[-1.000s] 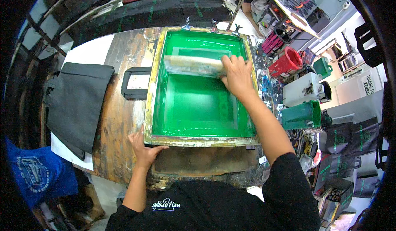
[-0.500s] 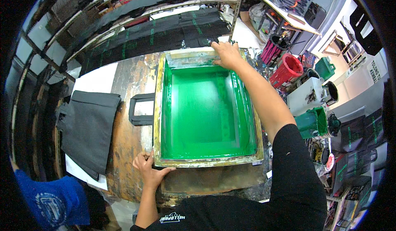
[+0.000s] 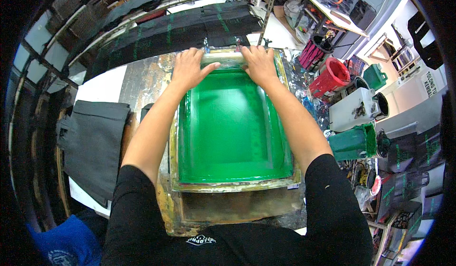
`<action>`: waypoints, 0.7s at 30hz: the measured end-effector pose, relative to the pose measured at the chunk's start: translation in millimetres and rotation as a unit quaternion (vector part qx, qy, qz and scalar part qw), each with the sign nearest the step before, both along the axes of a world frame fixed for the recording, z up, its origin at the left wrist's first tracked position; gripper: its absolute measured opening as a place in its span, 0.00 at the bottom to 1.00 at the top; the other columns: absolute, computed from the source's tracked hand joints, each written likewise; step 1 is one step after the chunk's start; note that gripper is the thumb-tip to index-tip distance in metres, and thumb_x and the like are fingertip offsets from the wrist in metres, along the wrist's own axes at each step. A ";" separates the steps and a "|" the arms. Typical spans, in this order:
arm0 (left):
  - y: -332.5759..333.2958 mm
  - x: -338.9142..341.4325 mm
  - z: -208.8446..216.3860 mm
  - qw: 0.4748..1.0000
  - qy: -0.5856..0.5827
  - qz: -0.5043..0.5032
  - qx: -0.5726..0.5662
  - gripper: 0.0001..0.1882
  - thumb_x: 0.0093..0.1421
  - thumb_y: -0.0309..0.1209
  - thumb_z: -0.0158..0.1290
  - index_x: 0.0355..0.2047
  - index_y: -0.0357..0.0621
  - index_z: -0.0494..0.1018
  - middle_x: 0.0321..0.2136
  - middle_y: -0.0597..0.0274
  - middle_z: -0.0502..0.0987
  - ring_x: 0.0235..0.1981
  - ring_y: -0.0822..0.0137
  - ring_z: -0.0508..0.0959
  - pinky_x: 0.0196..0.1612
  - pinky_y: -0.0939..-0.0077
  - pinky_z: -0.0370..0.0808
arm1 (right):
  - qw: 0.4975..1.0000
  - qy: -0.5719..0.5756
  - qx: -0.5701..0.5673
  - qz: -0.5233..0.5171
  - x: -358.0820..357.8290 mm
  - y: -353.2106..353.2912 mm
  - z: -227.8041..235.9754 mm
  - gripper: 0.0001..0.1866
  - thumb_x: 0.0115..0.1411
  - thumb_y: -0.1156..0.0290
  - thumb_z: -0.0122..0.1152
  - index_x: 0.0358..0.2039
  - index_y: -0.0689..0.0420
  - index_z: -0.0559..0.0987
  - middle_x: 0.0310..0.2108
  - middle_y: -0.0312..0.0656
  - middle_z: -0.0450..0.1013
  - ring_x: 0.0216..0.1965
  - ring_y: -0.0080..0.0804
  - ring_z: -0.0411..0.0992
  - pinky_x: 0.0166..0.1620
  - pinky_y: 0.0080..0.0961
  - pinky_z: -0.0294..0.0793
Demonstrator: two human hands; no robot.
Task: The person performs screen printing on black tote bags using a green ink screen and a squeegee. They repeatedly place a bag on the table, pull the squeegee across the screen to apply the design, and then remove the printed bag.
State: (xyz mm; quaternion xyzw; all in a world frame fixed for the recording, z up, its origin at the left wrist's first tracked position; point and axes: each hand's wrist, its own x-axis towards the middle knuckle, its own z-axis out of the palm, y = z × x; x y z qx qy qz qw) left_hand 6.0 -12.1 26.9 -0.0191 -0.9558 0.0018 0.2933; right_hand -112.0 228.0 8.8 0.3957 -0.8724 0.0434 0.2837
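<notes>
A screen-printing frame [image 3: 237,186] with worn yellowish edges lies flat on the stained table, its mesh [image 3: 228,128] coated in wet green ink. Along the frame's far end runs a pale squeegee [image 3: 224,61], its lower side smeared green. Both my hands grip it from above: my left hand [image 3: 191,67] at its left end, my right hand [image 3: 259,64] at its right end. Their fingers curl over the far side and the thumbs lie on the near side. A black bag handle [image 3: 146,109] shows beside the frame, mostly behind my left forearm.
Black fabric bags [image 3: 95,145] lie stacked at left on a white sheet [image 3: 102,85]. Red [image 3: 331,76] and green [image 3: 354,141] ink buckets line the right side. Racks of black bags [image 3: 175,28] stand beyond the table. A person in a blue shirt [image 3: 73,242] is at lower left.
My left hand has moved from the frame's near left corner to the squeegee's left end. My right hand stays at the far end, now gripping the squeegee.
</notes>
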 end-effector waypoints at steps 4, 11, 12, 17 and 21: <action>8.6 -21.2 -10.8 0.999 -0.017 0.049 0.018 0.33 0.62 0.62 0.59 0.39 0.38 0.78 0.38 0.50 0.79 0.43 0.47 0.78 0.48 0.51 0.74 | 1.000 0.002 0.016 -0.008 -3.6 3.4 2.2 0.30 0.50 0.67 0.76 0.54 0.45 0.76 0.44 0.36 0.75 0.50 0.39 0.74 0.51 0.50 0.68; 18.3 6.3 -26.5 0.997 0.065 0.027 -0.013 0.32 0.60 0.62 0.60 0.29 0.42 0.74 0.31 0.54 0.78 0.37 0.50 0.78 0.40 0.57 0.76 | 0.997 -0.050 0.054 -0.021 25.8 19.6 6.7 0.32 0.53 0.64 0.76 0.60 0.44 0.76 0.49 0.38 0.77 0.52 0.40 0.75 0.52 0.51 0.68; 22.2 14.4 -26.3 0.998 0.056 0.028 -0.015 0.32 0.60 0.62 0.60 0.28 0.42 0.74 0.30 0.54 0.78 0.36 0.51 0.78 0.40 0.57 0.76 | 0.996 -0.058 0.059 -0.022 32.6 23.3 7.0 0.32 0.53 0.64 0.76 0.60 0.44 0.76 0.48 0.38 0.77 0.52 0.40 0.75 0.52 0.50 0.68; 42.0 59.5 -20.5 0.999 0.004 0.031 0.014 0.31 0.62 0.61 0.59 0.30 0.40 0.74 0.31 0.51 0.77 0.38 0.47 0.78 0.45 0.51 0.74 | 0.996 -0.053 0.072 -0.020 75.5 43.8 10.2 0.30 0.53 0.64 0.76 0.58 0.45 0.77 0.46 0.38 0.76 0.50 0.39 0.75 0.51 0.48 0.67; 64.4 99.7 -16.1 0.999 0.015 0.015 0.033 0.31 0.61 0.60 0.61 0.29 0.40 0.73 0.30 0.50 0.76 0.37 0.46 0.77 0.43 0.51 0.73 | 0.997 -0.052 0.060 -0.010 112.6 64.9 11.4 0.28 0.54 0.67 0.73 0.56 0.45 0.77 0.43 0.38 0.75 0.48 0.39 0.74 0.48 0.46 0.67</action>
